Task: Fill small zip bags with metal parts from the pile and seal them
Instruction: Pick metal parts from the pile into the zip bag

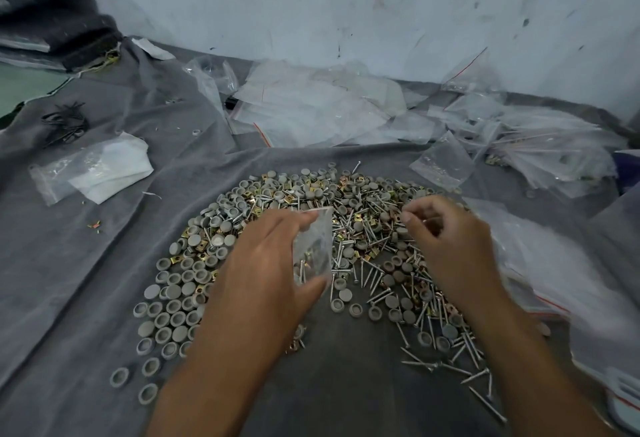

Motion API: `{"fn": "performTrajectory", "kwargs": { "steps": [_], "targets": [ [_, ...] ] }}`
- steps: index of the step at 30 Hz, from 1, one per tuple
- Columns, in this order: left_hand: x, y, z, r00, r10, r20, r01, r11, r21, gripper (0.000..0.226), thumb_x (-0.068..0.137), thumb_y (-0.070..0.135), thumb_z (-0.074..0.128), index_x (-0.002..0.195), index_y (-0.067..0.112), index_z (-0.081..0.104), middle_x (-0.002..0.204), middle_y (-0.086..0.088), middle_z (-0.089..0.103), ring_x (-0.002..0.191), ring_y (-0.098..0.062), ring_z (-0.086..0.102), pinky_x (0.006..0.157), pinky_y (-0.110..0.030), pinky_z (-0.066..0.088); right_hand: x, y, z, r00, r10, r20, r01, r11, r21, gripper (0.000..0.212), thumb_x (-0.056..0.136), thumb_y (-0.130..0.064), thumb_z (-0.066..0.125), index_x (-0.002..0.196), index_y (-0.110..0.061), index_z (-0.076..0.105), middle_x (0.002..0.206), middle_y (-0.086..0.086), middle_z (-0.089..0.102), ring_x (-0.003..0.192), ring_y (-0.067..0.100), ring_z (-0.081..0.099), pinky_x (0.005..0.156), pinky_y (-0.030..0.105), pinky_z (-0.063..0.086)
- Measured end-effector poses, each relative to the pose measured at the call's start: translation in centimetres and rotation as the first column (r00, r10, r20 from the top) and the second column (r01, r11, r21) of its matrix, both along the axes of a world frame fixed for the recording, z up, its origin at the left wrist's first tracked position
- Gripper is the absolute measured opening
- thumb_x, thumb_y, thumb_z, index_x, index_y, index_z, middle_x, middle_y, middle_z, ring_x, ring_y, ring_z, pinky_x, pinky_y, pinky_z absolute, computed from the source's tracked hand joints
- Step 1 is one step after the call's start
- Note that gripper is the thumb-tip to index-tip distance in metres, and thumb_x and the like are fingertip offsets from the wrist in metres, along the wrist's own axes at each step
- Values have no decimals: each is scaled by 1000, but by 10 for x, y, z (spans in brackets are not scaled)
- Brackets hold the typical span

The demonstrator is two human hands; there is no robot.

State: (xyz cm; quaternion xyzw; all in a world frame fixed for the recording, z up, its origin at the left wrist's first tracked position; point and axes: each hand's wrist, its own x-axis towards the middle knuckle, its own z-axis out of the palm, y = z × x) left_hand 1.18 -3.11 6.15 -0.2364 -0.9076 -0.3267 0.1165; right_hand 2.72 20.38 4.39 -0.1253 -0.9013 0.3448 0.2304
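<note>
Your left hand (pixel 266 263) pinches the small zip bag (pixel 312 249) above the pile (pixel 363 228), screws already inside. Right hand (pixel 446 239) looks loosely curled, maybe pinching something, can't tell. Keep that bag mouth wide open.

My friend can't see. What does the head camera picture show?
A left hand holds a small clear bag with screws inside, over a pile of screws and grey caps on grey cloth. The right hand hovers nearby, fingers pinched.
</note>
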Motion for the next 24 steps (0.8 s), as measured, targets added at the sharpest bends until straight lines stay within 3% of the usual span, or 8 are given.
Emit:
{"fn": "performTrajectory", "kwargs": {
  "steps": [4,8,12,19,24],
  "targets": [
    [0,2,-1,1000,-8,-4,8,1000,0,61,69,25,87,124,20,63,112,11,59,96,-6,52,84,-17,35,-52,-15,-6,964,71,255,-114,981,159,10,96,-34,67,103,-28,70,95,-14,69,80,-3,58,68,18,44],
    [-3,-3,-1,1000,5,10,-5,1000,17,65,65,23,89,125,19,63,112,10,60,93,-8,53,85,-20,41,-86,-24,-6,865,-45,499,-170,910,377,19,93,-40,67,102,-23,71,103,0,71,99,22,64,87,36,54],
    [-4,-5,0,1000,-5,4,5,1000,15,67,66,25,89,127,23,61,113,15,56,97,-5,51,88,-22,43,-93,-26,1,764,-93,638,-295,829,475,27,93,-30,70,118,-20,66,118,5,67,109,27,61,95,42,53],
    [-3,-8,1,1000,-10,19,9,1000,25,71,66,31,89,130,28,58,112,18,53,93,-4,49,87,-20,41,-67,-21,-5,763,-30,646,-307,862,403,25,91,-24,73,113,-30,64,120,0,65,113,24,59,93,40,52],
    [-3,-6,2,1000,-20,19,20,999,25,70,65,33,87,129,27,58,111,19,52,99,-3,51,90,-19,39,-56,-16,-15,844,21,536,-243,906,347,14,94,-24,68,107,-31,64,99,-5,69,90,16,63,83,35,54]
  ]
}}
